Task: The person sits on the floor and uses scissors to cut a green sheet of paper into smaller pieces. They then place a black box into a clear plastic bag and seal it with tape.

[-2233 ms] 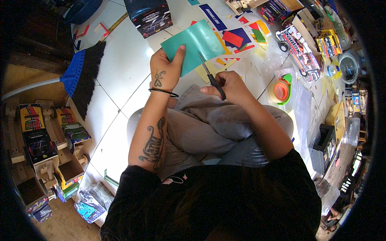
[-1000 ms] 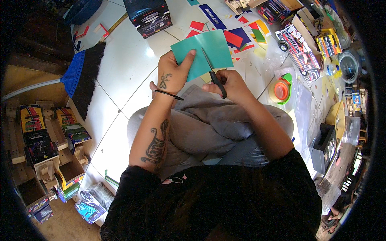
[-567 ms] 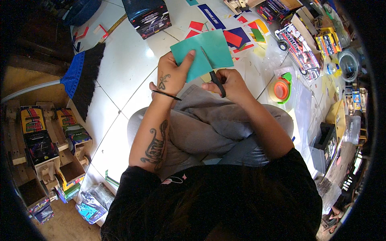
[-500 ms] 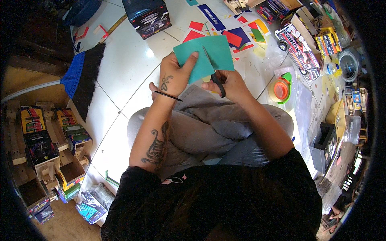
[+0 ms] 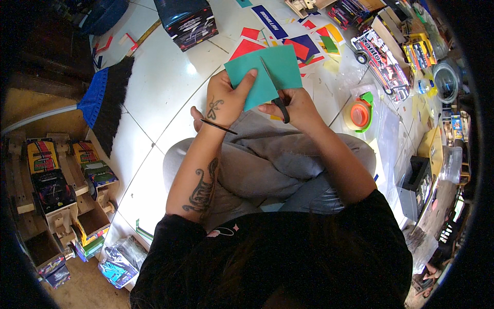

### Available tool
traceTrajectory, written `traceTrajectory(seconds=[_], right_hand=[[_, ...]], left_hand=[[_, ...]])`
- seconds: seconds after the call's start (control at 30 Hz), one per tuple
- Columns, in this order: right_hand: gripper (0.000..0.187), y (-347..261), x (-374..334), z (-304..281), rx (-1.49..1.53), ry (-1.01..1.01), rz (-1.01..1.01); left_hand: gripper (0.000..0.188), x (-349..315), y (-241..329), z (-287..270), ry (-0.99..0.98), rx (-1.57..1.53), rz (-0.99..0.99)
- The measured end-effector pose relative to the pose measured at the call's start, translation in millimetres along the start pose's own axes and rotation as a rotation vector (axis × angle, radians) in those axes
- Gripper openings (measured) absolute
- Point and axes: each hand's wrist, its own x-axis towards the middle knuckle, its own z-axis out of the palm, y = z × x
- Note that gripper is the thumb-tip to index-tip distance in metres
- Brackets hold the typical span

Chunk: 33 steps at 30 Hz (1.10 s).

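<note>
A teal sheet of paper or thin card (image 5: 242,72) is held up above my crossed legs. My left hand (image 5: 226,95) grips its left part, thumb on top and fingers underneath. In my right hand (image 5: 300,106) are black-handled scissors (image 5: 281,109), the fingers wrapped about the handles. One scissor blade lies over the sheet and points up and away, with the cut running in from the near edge. The other blade is hidden below the sheet. Part of the sheet stands to the right of the blade.
Coloured scraps (image 5: 250,33) and sticker pieces lie on the tiled floor ahead. To the right are a tape dispenser (image 5: 362,113), a toy truck (image 5: 382,64) and a basin (image 5: 446,82). A dark box (image 5: 186,23), a broom (image 5: 105,103) and wooden toy trucks (image 5: 51,190) stand on the left.
Both hands, the teal sheet and the scissors have shifted slightly to the right. My grips look the same.
</note>
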Motion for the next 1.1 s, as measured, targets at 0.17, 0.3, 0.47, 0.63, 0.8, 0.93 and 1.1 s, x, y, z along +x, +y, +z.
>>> traceTrajectory(seconds=[0.17, 0.3, 0.47, 0.63, 0.8, 0.93, 1.1], right_hand=[[0.046, -2.6, 0.3, -0.7, 0.044, 0.066, -0.158], [0.044, -2.7, -0.1, -2.0, 0.026, 0.087, -0.187], [0.045, -2.3, -0.6, 1.0, 0.095, 0.114, -0.143], [0.046, -1.3, -0.5, 1.4, 0.126, 0.121, -0.137], [0.047, 0.7, 0.4, -0.7, 0.079, 0.124, -0.129], [0.046, -0.8, 0.5, -0.7, 0.086, 0.142, -0.172], [0.045, -6.5, -1.9, -2.2, 0.111, 0.118, -0.131]], left_hand=[[0.027, -3.1, 1.0, 4.2, -0.022, 0.007, 0.044], [0.027, -3.1, -0.3, 4.5, -0.04, -0.008, 0.033], [0.028, -3.6, 0.5, 4.5, -0.017, 0.022, 0.035], [0.029, -4.8, 2.7, 5.0, -0.027, 0.004, 0.018], [0.028, -4.8, 3.0, 6.4, -0.016, 0.048, 0.048], [0.028, -4.8, 2.1, 5.6, -0.018, 0.031, 0.033], [0.03, -4.1, 1.6, 5.4, -0.023, 0.017, 0.018]])
